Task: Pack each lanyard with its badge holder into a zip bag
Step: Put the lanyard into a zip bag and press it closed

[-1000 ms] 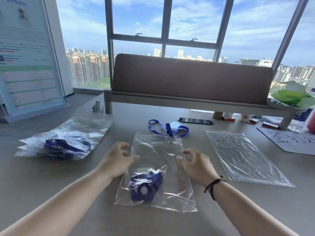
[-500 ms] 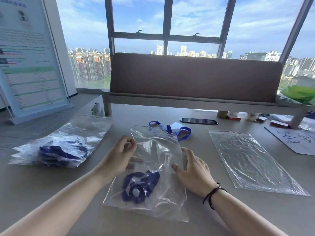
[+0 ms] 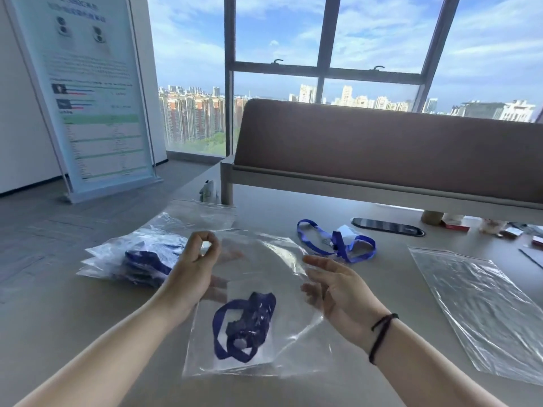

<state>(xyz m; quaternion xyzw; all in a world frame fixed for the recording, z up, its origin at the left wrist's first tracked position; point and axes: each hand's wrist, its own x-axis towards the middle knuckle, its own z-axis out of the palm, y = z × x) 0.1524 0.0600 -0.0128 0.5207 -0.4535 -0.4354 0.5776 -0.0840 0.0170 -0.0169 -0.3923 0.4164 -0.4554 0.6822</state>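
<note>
Above table [image 3: 88,333], zip bag [image 3: 264,289] lifted, upper left corner pinched by left hand [image 3: 197,259]; blue lanyard [image 3: 244,327] bunched at bottom. Right hand [image 3: 338,292] relaxed beside right edge. Seal best pressed end to end, air squeezed out first.

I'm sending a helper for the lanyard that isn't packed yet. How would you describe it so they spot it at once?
Start at the brown padded divider across the desk's far side. Just before it lies a black phone, and left of that phone sits the loose blue lanyard with its clear badge holder. Unlike the other lanyards, it lies bare on the desk, not inside a zip bag.
</note>
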